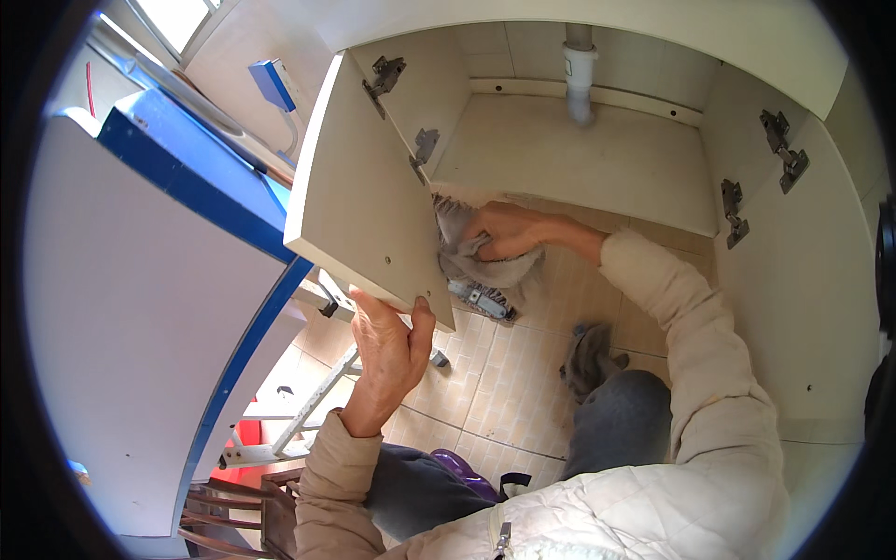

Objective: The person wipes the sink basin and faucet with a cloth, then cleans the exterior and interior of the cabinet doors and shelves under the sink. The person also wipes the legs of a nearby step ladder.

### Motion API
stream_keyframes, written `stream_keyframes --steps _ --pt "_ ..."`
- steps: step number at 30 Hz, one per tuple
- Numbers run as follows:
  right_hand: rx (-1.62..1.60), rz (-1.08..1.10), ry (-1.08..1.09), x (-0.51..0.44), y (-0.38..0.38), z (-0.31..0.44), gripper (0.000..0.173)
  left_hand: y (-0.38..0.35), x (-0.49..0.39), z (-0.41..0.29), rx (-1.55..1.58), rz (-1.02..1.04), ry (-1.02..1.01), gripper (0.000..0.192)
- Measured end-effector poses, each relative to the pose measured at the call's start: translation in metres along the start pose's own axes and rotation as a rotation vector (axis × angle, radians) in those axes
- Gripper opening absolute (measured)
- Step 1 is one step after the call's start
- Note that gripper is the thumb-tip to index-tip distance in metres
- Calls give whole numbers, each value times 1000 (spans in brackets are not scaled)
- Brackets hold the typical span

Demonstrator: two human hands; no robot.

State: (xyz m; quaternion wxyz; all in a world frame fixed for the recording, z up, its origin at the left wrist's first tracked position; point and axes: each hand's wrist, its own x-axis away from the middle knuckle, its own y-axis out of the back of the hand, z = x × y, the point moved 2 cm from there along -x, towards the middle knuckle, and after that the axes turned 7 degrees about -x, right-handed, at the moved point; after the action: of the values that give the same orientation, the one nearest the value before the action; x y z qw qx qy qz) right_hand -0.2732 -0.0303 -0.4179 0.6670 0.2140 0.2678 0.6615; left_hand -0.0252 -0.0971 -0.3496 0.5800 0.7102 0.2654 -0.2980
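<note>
My left hand (392, 343) grips the lower edge of the open left cabinet door (378, 210), thumb on one face and fingers at the other side. My right hand (507, 229) is closed on a grey cloth (504, 271), pressed near that door's hinged side, below the cabinet's bottom panel (581, 161). Just under the cloth, a flat mop head (479, 299) with grey fringe lies on the tiled floor. A second dark grey cloth (588, 360) is by my knee. The right cabinet door (791, 280) also stands open.
A white drain pipe (579, 77) enters the cabinet floor. Metal hinges (775, 133) hold the doors. To the left are a large white panel with a blue edge (231, 364), a metal stepladder (315, 406) and a brown wooden chair (280, 504). Something purple (462, 472) lies between my legs.
</note>
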Motion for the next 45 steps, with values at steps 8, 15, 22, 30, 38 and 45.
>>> stream_keyframes --steps 8,15,22,30,38,45 --pt "312 -1134 -258 -13 85 -8 41 -3 5 4 39 -6 5 107" --pt "738 -1677 -532 -55 141 -80 40 5 -7 -1 24 39 -11 106" --pt "914 -1448 -840 -74 148 -160 36 12 -11 -1 -69 91 13 43" --pt "1078 -1182 -527 -130 146 -170 26 7 3 6 -127 292 40 46" --pt "544 -1139 -224 -102 173 -156 33 -2 -6 -1 -108 187 5 44" --pt "-370 -2163 -133 -79 208 -108 41 0 5 2 -123 273 -6 76"
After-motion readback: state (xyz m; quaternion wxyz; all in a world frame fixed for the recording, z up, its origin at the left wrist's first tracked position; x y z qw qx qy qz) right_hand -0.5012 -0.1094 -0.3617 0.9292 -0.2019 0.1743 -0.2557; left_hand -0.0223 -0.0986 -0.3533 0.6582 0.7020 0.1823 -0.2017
